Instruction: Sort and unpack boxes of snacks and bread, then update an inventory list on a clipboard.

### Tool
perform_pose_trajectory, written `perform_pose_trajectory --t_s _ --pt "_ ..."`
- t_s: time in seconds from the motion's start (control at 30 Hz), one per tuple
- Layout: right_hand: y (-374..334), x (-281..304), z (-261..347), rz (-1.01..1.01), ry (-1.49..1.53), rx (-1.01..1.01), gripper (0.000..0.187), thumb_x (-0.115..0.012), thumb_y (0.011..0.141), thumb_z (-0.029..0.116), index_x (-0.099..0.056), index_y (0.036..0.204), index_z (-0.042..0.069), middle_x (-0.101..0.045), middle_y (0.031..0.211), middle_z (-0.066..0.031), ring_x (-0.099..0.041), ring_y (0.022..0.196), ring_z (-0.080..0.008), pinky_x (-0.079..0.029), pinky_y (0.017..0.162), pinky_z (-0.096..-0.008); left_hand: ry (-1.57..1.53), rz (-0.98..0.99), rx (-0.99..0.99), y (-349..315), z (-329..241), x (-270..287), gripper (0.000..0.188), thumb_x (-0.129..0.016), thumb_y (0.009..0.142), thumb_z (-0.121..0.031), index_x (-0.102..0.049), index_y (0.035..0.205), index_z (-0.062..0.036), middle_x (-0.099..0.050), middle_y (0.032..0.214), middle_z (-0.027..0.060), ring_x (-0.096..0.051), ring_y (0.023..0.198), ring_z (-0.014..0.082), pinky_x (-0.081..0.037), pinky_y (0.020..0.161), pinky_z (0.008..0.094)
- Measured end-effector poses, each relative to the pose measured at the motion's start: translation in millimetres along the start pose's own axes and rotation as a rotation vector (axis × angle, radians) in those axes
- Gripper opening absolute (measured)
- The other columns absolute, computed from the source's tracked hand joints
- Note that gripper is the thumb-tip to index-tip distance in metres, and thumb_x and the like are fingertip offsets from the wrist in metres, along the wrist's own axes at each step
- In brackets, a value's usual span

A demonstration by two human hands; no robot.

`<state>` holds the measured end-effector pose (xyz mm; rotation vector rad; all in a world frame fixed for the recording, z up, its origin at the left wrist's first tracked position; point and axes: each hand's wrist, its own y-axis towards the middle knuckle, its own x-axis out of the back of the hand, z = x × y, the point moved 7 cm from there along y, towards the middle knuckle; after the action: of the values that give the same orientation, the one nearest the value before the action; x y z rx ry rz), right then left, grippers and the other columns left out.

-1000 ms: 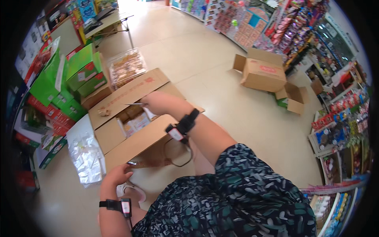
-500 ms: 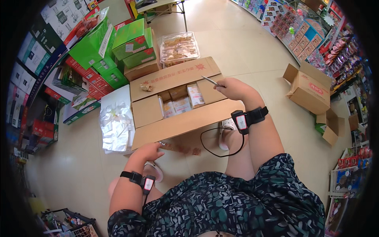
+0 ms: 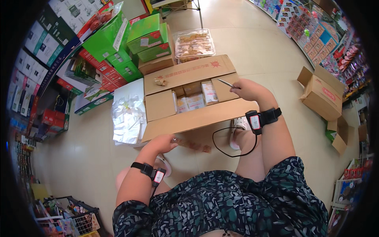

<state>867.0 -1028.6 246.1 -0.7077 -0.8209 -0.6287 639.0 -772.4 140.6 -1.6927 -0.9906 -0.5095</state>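
An opened cardboard carton (image 3: 197,123) stands in front of me with its flaps folded outward. White packets (image 3: 195,101) with printing fill part of its inside. My right hand (image 3: 252,90) is closed around a knife (image 3: 226,83), whose blade points left over the carton's right flap. By the near left corner of the carton, my left hand (image 3: 164,144) pinches one end of a strip of brownish see-through packing tape (image 3: 193,145). The tape stretches to the right, below the near flap. A small crumpled piece (image 3: 160,81) lies on the far flap; its kind is unclear.
White plastic bags (image 3: 128,114) lie left of the carton. Green boxes (image 3: 146,37) and a clear-lidded food tray (image 3: 194,43) stand behind it. Another open carton (image 3: 321,93) sits at right near the shelves. A black basket (image 3: 83,221) is at lower left.
The view has shifted, so the whole scene sits farther right. Both hands keep their holds on the knife and tape, with only slight movement beside the carton.
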Motion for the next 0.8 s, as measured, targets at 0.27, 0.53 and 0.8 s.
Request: perform_pose_trajectory --t_s 0.27,0.53,0.8 --pt "-1 -9 -7 0.097 0.131 -0.087 0.027 -0.053 0.09 0.024 -0.065 0.102 0.004 -0.063 0.076 -0.013 -0.057 0.069 -0.0234 -0.046 0.067 -0.0368 -0.176 -0.268 -0.098 -7 -27 31 0.025 -0.059 0.082 -0.017 -0.061 0.102 -0.0022 -0.065 0.086 0.015 -0.062 0.082 0.032 -0.049 0.074 0.0391" --pt "1 -10 -9 0.079 0.11 -0.064 0.027 -0.053 0.089 0.023 -0.064 0.106 0.004 -0.064 0.076 -0.013 -0.057 0.069 -0.0225 -0.045 0.067 -0.0364 -0.177 -0.328 -0.14 -6 -24 32 0.022 -0.059 0.08 -0.014 -0.062 0.099 -0.0021 -0.065 0.087 0.0152 -0.061 0.081 0.0316 -0.049 0.073 0.0381" --pt "-1 -6 -8 0.07 0.079 -0.071 0.029 -0.054 0.089 0.025 -0.064 0.107 0.005 -0.064 0.077 -0.0135 -0.057 0.07 -0.023 -0.045 0.067 -0.0367 -0.136 -0.35 -0.183 -6 -24 31 0.021 -0.06 0.08 -0.014 -0.062 0.098 -0.0024 -0.064 0.088 0.0152 -0.061 0.083 0.0319 -0.049 0.074 0.0384"
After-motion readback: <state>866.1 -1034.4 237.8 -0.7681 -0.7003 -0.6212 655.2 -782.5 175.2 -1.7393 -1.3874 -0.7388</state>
